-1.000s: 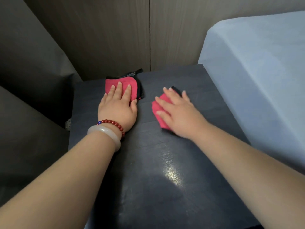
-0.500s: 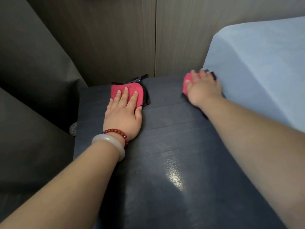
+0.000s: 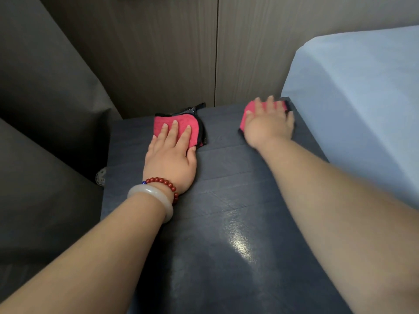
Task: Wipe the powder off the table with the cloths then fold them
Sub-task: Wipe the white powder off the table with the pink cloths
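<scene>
A dark blue table (image 3: 226, 223) carries two red cloths with black edging. My left hand (image 3: 172, 159) lies flat, fingers spread, pressing down on the left cloth (image 3: 179, 123), which is folded small near the far edge. At the far right corner my right hand (image 3: 268, 125), slightly blurred, presses palm-down on the right cloth (image 3: 249, 109), covering most of it. I see no powder on the tabletop.
A light blue covered block (image 3: 351, 98) stands right against the table's right side. Wood wall panels (image 3: 170, 53) rise behind the table. Grey covered shapes (image 3: 45, 87) stand to the left, with a small round object (image 3: 101, 176) on the floor by the table's left edge.
My right hand slid its cloth from the table's middle to the far right corner. My left hand stayed pressed on its cloth.
</scene>
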`<state>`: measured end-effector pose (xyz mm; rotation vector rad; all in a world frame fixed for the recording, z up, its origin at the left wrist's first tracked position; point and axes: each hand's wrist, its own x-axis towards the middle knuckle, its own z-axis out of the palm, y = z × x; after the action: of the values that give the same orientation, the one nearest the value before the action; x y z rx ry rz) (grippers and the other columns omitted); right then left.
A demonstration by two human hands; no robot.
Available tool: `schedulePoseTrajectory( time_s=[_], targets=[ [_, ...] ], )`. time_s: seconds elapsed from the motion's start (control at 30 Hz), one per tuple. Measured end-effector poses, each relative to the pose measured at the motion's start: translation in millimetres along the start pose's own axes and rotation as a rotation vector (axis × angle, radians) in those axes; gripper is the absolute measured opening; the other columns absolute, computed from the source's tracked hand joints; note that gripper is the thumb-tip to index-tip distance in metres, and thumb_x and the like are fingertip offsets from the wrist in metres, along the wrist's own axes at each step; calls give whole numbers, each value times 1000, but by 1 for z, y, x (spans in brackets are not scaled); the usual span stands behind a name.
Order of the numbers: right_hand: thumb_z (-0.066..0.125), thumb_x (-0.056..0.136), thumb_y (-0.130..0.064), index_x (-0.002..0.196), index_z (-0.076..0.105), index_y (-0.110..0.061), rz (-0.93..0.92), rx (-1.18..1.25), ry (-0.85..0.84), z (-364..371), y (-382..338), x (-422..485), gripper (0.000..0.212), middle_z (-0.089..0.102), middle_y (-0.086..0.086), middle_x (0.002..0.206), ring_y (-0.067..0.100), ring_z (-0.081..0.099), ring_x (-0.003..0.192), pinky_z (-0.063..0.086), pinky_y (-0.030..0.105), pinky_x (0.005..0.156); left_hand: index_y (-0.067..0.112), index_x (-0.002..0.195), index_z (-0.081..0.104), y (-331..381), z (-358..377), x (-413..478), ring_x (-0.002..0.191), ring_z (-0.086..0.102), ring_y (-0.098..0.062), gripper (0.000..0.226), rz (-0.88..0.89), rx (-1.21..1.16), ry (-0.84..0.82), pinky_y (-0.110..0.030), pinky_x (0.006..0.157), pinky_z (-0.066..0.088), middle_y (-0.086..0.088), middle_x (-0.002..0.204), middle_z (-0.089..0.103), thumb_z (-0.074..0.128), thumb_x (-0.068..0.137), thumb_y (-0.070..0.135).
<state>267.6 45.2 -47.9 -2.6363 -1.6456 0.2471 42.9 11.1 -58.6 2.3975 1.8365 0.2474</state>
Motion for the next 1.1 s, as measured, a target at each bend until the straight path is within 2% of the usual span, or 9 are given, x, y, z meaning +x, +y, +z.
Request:
schedulePoseTrajectory(
  time_s=[0.1, 0.17, 0.33, 0.53, 0.6, 0.73, 0.8, 0.97, 1.1],
  targets=[
    [14, 101, -46, 154, 10, -35, -405, 23, -6, 10, -28, -52, 54, 1, -5, 163, 18, 0, 149, 1, 46, 119, 30, 152, 16, 0, -1, 0, 148, 3, -22, 55, 10, 1, -10, -39, 120, 3, -1, 162, 8, 25, 100, 41],
    [15, 101, -48, 153, 11, -37, -520, -15, 0, 11, -3, -58, 53, 4, -6, 163, 17, 2, 149, 4, 45, 119, 30, 152, 15, -1, -1, 0, 148, 3, -21, 55, 9, 3, -19, -39, 120, 3, -1, 162, 7, 25, 100, 41],
    [14, 100, -48, 154, 6, -32, 55, -8, -24, -4, 59, -35, 57, 1, 1, 163, 23, 3, 149, 6, 50, 119, 29, 152, 18, 1, 1, -1, 148, 4, -22, 54, -7, -8, 10, -37, 120, 1, -1, 161, 10, 26, 99, 40],
    [17, 97, -48, 152, 23, -31, -573, 18, -9, 23, -5, -190, 58, 16, -2, 161, 18, 11, 148, 9, 45, 119, 28, 153, 17, 0, -4, -2, 148, 4, -22, 55, -7, -14, -35, -38, 120, 2, -1, 161, 9, 27, 100, 40],
    [13, 95, -50, 153, 20, -32, -484, -33, 9, 19, 33, -181, 60, 15, -3, 162, 17, 11, 148, 10, 44, 118, 28, 153, 14, -3, -9, -1, 148, 1, -22, 57, 13, -20, -88, -39, 120, 1, -1, 162, 5, 25, 100, 43],
    [12, 98, -46, 154, 10, -29, -35, 3, 23, 13, 79, -169, 59, 5, 1, 163, 19, 3, 149, 5, 47, 120, 28, 154, 6, -3, -18, -16, 147, -10, -23, 60, 1, -50, -183, -40, 120, -2, -1, 161, -9, 25, 99, 47],
    [14, 98, -45, 155, 12, -27, -89, 13, 43, 20, 49, -204, 59, 6, 3, 163, 21, 3, 149, 3, 47, 120, 27, 153, 5, 8, -18, -37, 147, -15, -23, 61, -26, -75, -167, -41, 119, -4, -1, 160, -16, 27, 100, 44],
    [25, 97, -48, 151, 28, -31, -610, 52, -24, 33, 12, -292, 57, 19, -2, 161, 18, 12, 148, 10, 45, 119, 26, 153, 16, 16, -23, -82, 147, -13, -25, 54, -19, -111, -118, -43, 120, -1, -2, 161, -11, 29, 101, 35],
    [15, 94, -52, 153, 17, -31, -188, -67, 50, 22, 91, -232, 63, 13, 2, 162, 22, 11, 149, 11, 48, 119, 27, 152, 18, -7, -32, -112, 147, -11, -25, 52, -74, -96, -120, -43, 120, 0, -1, 162, -7, 29, 101, 33]
  ],
)
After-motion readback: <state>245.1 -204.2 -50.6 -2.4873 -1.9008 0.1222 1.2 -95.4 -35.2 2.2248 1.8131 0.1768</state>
